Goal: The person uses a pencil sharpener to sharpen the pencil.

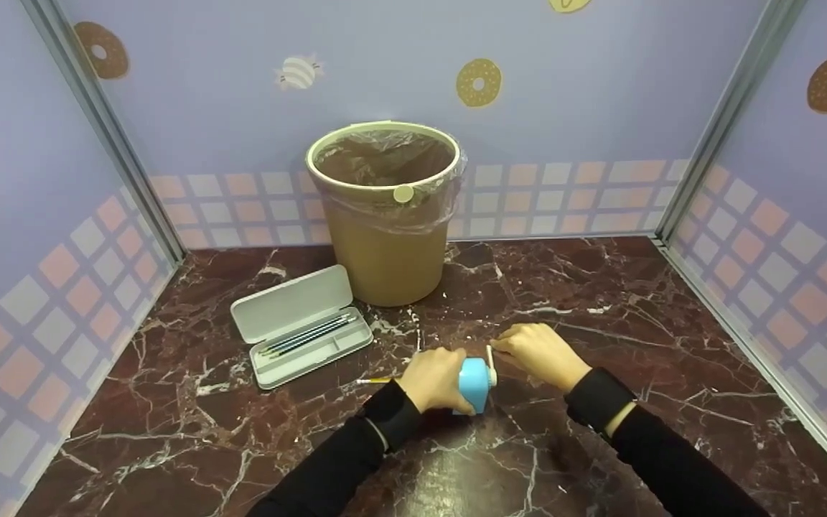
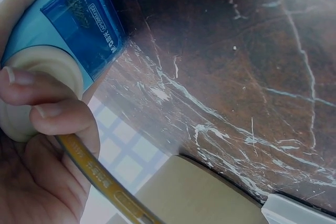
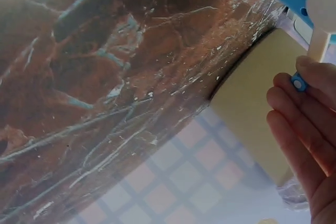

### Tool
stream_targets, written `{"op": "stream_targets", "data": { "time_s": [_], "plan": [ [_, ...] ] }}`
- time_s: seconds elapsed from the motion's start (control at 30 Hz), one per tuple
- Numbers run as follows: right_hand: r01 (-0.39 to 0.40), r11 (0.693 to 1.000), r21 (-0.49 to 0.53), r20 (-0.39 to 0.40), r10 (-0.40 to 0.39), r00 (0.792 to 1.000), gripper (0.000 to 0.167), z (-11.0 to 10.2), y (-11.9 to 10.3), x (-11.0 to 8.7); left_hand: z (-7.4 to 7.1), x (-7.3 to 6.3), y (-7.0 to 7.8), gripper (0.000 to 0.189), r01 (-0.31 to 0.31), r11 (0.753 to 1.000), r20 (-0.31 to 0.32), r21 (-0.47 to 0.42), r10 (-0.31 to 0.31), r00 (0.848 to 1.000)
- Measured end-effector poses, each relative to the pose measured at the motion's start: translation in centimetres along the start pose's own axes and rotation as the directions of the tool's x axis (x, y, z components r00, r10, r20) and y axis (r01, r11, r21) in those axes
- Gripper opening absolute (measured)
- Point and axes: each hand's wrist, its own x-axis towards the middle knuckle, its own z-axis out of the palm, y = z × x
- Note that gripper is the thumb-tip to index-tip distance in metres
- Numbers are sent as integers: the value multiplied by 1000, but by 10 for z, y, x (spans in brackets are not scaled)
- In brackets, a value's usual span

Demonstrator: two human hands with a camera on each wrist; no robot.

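Low over the marbled tabletop, my left hand (image 1: 431,380) grips a light-blue crank pencil sharpener (image 1: 474,384). In the left wrist view, its clear blue shavings bin (image 2: 86,22) holds some shavings, and two fingertips lie by the cream round front (image 2: 58,64). A yellow pencil (image 2: 100,174) runs out from under those fingers, its other end hidden by them; the head view shows it pointing left. On the sharpener's right side, my right hand (image 1: 543,353) pinches the blue-tipped knob (image 3: 298,83) of the cream crank arm (image 3: 318,45) between thumb and fingers.
An open pencil case (image 1: 298,362) at the left holds several dark striped pencils (image 1: 309,335). Behind it stands a tan waste bin (image 1: 388,251) with a clear plastic liner (image 1: 449,205). Patterned wall panels (image 1: 578,108) enclose the back and both sides.
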Motion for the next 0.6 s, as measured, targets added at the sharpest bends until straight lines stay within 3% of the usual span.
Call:
{"op": "stream_targets", "data": {
  "time_s": [0.6],
  "plan": [
    [-33,998,49,156,25,987,14,27,-7,-15,0,0,1,65,8,1000,-4,3,-8,1000]
  ]
}}
